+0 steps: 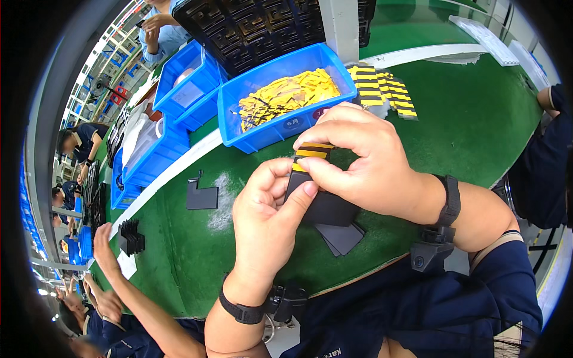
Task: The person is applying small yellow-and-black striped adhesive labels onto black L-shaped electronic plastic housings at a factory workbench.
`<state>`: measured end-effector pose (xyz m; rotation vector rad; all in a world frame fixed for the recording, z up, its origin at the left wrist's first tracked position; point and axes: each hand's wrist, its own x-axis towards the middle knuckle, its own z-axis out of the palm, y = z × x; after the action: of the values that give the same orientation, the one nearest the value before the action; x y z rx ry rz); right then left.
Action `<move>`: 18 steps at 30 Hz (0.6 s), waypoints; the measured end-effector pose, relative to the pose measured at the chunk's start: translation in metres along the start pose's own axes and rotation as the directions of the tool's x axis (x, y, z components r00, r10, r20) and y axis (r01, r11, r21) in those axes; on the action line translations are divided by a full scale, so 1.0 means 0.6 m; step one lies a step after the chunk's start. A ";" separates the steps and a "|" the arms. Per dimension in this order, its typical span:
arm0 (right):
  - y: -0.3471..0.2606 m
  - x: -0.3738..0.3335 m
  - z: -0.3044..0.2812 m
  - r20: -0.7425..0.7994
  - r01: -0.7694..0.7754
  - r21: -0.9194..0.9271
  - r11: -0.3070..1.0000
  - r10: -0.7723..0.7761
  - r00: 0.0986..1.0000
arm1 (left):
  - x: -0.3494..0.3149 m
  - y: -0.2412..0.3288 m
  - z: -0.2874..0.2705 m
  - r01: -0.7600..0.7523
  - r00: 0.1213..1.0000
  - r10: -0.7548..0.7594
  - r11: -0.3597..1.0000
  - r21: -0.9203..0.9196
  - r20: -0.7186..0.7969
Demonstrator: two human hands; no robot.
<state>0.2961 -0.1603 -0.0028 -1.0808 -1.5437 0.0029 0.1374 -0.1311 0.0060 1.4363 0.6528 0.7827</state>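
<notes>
My left hand (262, 206) is closed on a flat black plate (330, 206), its thumb lying across the face. At the plate's upper end is a small piece striped yellow and black (311, 154). My right hand (373, 161) pinches this striped piece, thumb in front and fingers curled behind the edge. Whether the striped piece is stuck to the plate I cannot tell. Under my hands, several loose black plates (340, 238) lie fanned on the green table (239, 262). A single black plate with a thin projecting arm (203, 197) rests to the left.
A blue bin (286, 126) heaped with yellow and black strips stands beyond my hands, striped sheets (385, 92) to its right. More blue bins (152, 152) are at the left. A stack of black parts (131, 237) sits near a co-worker's arm (149, 307). Another person is at far right.
</notes>
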 end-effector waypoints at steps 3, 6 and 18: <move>0.003 -0.004 0.001 0.046 -0.018 -0.020 1.000 0.019 0.999 | -0.001 -0.001 0.004 0.000 1.000 0.000 1.000 -0.025 -0.030; -0.002 -0.004 0.002 0.021 -0.030 -0.026 0.999 0.030 0.999 | -0.003 0.001 0.008 -0.037 0.997 0.033 0.998 -0.058 -0.067; -0.008 0.011 -0.009 0.036 0.224 -0.161 0.961 -0.221 0.975 | -0.002 -0.002 -0.004 -0.091 0.991 0.097 0.993 0.070 -0.093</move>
<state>0.2984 -0.1617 0.0067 -1.0308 -1.6976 -0.2733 0.1352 -0.1305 0.0044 1.5049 0.6936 0.9162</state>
